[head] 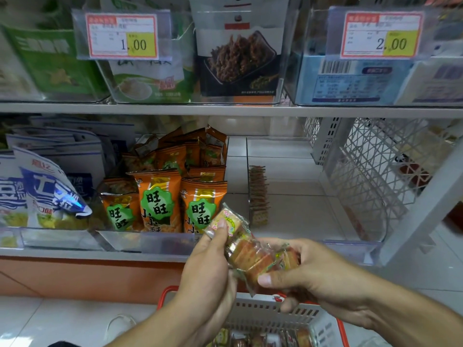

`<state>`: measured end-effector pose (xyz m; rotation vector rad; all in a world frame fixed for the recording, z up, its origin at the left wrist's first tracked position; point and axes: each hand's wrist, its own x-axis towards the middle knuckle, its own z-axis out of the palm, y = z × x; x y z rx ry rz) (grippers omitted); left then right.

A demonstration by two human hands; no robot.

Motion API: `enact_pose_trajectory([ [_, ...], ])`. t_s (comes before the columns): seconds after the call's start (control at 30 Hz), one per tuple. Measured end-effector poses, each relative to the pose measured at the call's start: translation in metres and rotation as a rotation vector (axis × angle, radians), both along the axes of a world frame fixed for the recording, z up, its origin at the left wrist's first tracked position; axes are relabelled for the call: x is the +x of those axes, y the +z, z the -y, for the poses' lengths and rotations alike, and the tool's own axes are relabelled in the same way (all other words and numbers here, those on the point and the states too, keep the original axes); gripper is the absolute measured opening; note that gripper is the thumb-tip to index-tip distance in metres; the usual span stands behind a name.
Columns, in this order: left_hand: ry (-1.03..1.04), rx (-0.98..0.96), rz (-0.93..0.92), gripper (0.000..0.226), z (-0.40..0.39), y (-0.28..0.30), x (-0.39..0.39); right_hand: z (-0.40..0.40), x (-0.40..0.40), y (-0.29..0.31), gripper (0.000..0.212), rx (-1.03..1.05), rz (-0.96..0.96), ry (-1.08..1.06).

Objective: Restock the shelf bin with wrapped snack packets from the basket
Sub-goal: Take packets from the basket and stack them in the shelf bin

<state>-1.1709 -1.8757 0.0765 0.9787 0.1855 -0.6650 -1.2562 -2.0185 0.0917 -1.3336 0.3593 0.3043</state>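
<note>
Both hands hold a stack of clear-wrapped snack packets [246, 254] in front of the lower shelf. My left hand [210, 266] grips the stack's upper left end, thumb on the top packet. My right hand [308, 269] grips the lower right end, thumb underneath. Behind them is the clear shelf bin [295, 176], nearly bare, with a short row of the same packets [258, 196] standing on edge along its left wall. The white basket [273, 314] with red rim and handles sits below the hands, more packets lying in it.
Left of the bin stands a clear bin of orange snack bags [162, 196], then blue and white bags [45, 191]. A white mesh divider [370, 171] closes the shelf's right end. The upper shelf carries clear bins with price tags [122, 36].
</note>
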Motion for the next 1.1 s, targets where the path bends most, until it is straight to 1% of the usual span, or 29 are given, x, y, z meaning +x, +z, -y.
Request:
enact_pose_trajectory([
  [0.13,0.002,-0.037,-0.023,0.036,0.0,0.012,0.003,-0.008,0.0,-0.001,0.086,-0.06,0.021,-0.103],
  [0.17,0.006,-0.042,-0.024,0.036,0.0,0.014,0.004,-0.01,0.0,0.0,0.09,-0.08,0.039,-0.12],
  [0.2,0.016,-0.045,-0.017,0.036,-0.001,0.017,0.006,-0.011,0.0,0.001,0.084,-0.108,0.073,-0.115],
  [0.27,0.056,-0.048,0.016,0.034,-0.002,0.019,0.009,-0.012,0.001,0.003,0.063,-0.185,0.154,-0.094],
  [0.33,0.099,-0.037,0.048,0.031,-0.006,0.019,0.015,-0.011,0.001,0.003,0.053,-0.303,0.25,-0.131],
  [0.37,0.111,-0.017,0.06,0.029,-0.009,0.019,0.017,-0.009,0.0,0.002,0.052,-0.399,0.328,-0.18],
  [0.43,0.098,0.052,0.071,0.027,-0.016,0.015,0.021,-0.002,0.0,0.001,0.051,-0.726,0.581,-0.303],
  [0.5,-0.026,0.149,0.047,0.026,-0.02,0.01,0.018,0.005,0.001,0.001,0.056,-1.084,0.823,-0.328],
  [0.53,-0.125,0.175,0.014,0.027,-0.019,0.008,0.014,0.008,0.001,0.001,0.063,-1.203,0.889,-0.3],
  [0.6,-0.305,0.152,-0.065,0.028,-0.016,0.008,0.007,0.012,0.003,-0.002,0.076,-1.335,0.936,-0.234],
  [0.63,-0.361,0.118,-0.094,0.03,-0.015,0.008,0.004,0.012,0.004,-0.003,0.08,-1.373,0.938,-0.208],
  [0.7,-0.404,0.025,-0.122,0.04,-0.016,0.008,0.005,0.01,0.006,-0.004,0.084,-1.443,0.927,-0.176],
  [0.8,-0.449,-0.08,-0.042,0.053,-0.018,0.01,0.009,0.006,0.006,-0.007,0.086,-1.474,0.907,-0.128],
  [0.87,-0.453,-0.107,-0.019,0.059,-0.018,0.01,0.009,0.005,0.005,-0.01,0.087,-1.392,0.901,-0.095],
  [0.97,-0.367,-0.134,0.0,0.052,-0.017,0.006,0.011,0.005,0.006,-0.009,0.088,-1.219,0.851,-0.021],
  [1.03,-0.274,-0.124,0.01,0.043,-0.017,0.005,0.015,0.008,0.005,-0.006,0.088,-1.091,0.773,0.078],
  [1.1,-0.235,-0.098,0.014,0.036,-0.017,0.002,0.017,0.012,0.005,-0.001,0.086,-0.941,0.669,0.174],
])
